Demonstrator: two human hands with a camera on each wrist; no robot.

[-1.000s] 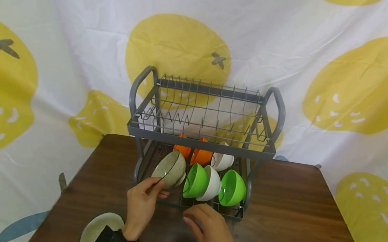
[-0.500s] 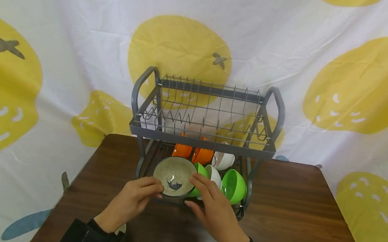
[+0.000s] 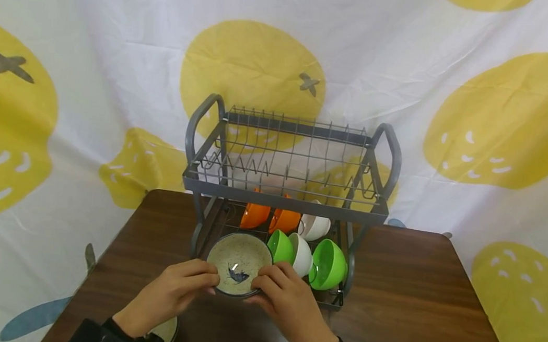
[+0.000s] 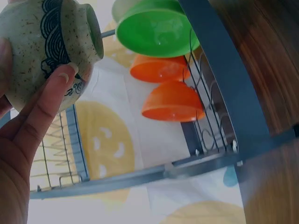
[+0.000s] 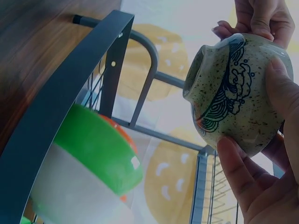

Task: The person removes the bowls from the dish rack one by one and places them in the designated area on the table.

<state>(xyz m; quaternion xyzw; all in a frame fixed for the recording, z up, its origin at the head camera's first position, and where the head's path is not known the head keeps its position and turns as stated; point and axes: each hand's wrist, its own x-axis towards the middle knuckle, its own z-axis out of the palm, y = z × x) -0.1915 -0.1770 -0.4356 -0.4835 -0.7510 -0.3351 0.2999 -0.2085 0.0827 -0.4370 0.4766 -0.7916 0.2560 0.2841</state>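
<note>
A speckled beige ceramic bowl [image 3: 239,255] with a dark rim and a blue motif inside is held up in front of the rack, its mouth tilted toward me in the head view. My left hand [image 3: 172,290] pinches its left rim, while my right hand [image 3: 289,303] grips the right side. Blue wave patterns show on the outside of the bowl [image 4: 42,46] in the left wrist view. The right wrist view shows both hands on the bowl [image 5: 238,93], its foot facing the rack. Some fingertips are hidden behind the bowl.
A two-tier grey dish rack [image 3: 286,200] stands on the brown wooden table [image 3: 412,294]. Its lower tier bears orange bowls [image 3: 284,221], white bowls [image 3: 314,227] and green bowls [image 3: 328,265], set on their sides. Another beige bowl [image 3: 167,333] lies partly under the left forearm.
The beige bowl has turned its mouth toward me and come off the rack's lower left, slightly nearer. My right hand has moved from beside the rack to grip the bowl too.
</note>
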